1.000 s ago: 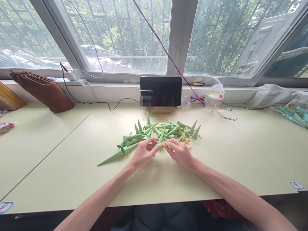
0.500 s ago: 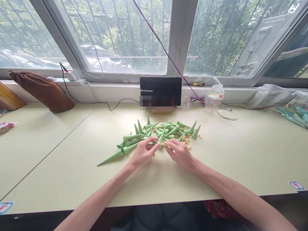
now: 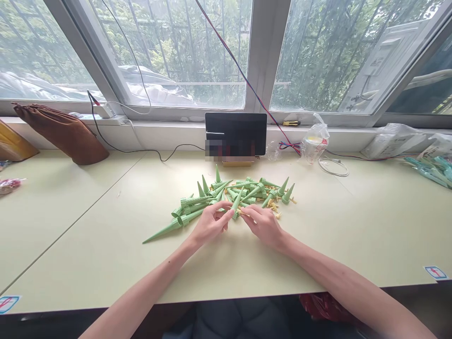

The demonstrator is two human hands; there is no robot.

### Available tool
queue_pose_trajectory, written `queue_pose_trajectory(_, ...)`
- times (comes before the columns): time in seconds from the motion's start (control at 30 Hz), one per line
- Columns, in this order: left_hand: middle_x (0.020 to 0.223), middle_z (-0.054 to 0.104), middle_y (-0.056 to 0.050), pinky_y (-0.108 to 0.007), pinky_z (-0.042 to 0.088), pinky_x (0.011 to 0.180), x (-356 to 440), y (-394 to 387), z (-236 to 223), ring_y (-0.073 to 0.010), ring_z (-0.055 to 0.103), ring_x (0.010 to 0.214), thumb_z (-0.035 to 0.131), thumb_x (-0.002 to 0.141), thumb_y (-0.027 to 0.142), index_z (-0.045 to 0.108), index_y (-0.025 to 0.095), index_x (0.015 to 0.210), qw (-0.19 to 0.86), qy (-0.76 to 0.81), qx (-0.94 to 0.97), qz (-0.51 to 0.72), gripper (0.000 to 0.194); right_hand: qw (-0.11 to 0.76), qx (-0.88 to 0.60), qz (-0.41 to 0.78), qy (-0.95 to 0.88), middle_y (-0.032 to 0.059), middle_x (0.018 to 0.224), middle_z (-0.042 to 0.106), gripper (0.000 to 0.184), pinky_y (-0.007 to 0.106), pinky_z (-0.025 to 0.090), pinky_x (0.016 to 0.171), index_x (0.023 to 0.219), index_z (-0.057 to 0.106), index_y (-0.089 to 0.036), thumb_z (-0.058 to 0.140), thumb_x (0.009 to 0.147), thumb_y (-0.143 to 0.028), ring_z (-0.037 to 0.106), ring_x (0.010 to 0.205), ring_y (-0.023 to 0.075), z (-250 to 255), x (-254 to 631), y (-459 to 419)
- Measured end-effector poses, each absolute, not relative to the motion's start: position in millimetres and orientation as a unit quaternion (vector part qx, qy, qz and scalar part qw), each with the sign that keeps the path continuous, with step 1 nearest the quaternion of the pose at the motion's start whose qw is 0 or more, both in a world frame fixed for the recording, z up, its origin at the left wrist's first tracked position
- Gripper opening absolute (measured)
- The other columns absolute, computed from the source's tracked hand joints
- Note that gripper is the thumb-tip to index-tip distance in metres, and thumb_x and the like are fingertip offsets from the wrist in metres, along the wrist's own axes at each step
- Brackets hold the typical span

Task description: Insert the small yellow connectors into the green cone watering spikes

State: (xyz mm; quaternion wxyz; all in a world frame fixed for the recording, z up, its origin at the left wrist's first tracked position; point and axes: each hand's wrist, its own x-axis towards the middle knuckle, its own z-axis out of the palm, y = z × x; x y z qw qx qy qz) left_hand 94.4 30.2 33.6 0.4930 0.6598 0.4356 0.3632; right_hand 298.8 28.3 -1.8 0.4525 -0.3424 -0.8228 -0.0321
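Between my hands a green plastic watering spike (image 3: 238, 201) stands with its tip pointing up and away. My left hand (image 3: 213, 221) is closed on its left side, thumb and fingers around the lower part. My right hand (image 3: 262, 221) pinches a small yellow plastic piece (image 3: 240, 211) against the spike's side near its base; the fingers partly hide it. Behind my hands lies a heap of green spikes (image 3: 197, 201), some upright, most lying down. Several small yellow pieces (image 3: 273, 206) are scattered at the right of the heap.
A dark screen (image 3: 236, 134) stands behind the heap. At the left are a brown drawstring bag (image 3: 67, 136) and a black cable (image 3: 141, 151). To the right are a bagged tape roll (image 3: 314, 141), a coiled white cable (image 3: 334, 168) and plastic bags (image 3: 391, 141) along the sill.
Almost nothing differs. Both hands stay on the spike and the yellow piece, with only a tiny shift of the fingers.
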Motion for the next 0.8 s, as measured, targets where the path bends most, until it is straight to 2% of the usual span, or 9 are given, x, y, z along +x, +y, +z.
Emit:
queue_pose_trajectory(0.2, 0.090, 0.063, -0.004, -0.021, 0.046, 0.043, 93.9, 30.6, 32.9, -0.0095, 0.057, 0.051, 0.060, 0.089, 0.049, 0.062, 0.018, 0.108, 0.486, 0.436, 0.667, 0.359, 0.036, 0.440, -0.350, -0.025, -0.826, 0.0037, 0.079, 0.070, 0.016, 0.021, 0.037, 0.050, 0.096, 0.066, -0.018, 0.051, 0.101, -0.020, 0.059, 0.058, 0.0102, -3.1, 298.1, 27.4)
queue_pose_trajectory(0.5, 0.058, 0.056, 0.004, -0.021, 0.047, 0.048, 94.1, 27.3, 39.9, -0.0129, 0.059, 0.050, 0.063, 0.088, 0.046, 0.064, 0.019, 0.106, 0.472, 0.439, 0.680, 0.351, 0.033, 0.435, -0.359, -0.016, -0.826, 0.0029, 0.073, 0.067, 0.019, 0.024, 0.031, 0.048, 0.093, 0.066, -0.018, 0.049, 0.102, -0.023, 0.057, 0.055, 0.0113, -4.4, 297.8, 26.5)
queue_pose_trajectory(0.8, 0.061, 0.059, 0.003, -0.022, 0.048, 0.051, 91.5, 29.6, 34.1, -0.0123, 0.057, 0.052, 0.065, 0.087, 0.045, 0.063, 0.019, 0.110, 0.464, 0.433, 0.692, 0.345, 0.035, 0.448, -0.373, 0.066, -0.810, 0.0044, 0.077, 0.069, 0.020, 0.023, 0.041, 0.052, 0.094, 0.067, -0.017, 0.051, 0.100, -0.028, 0.059, 0.056, 0.0119, -10.3, 298.0, 27.0)
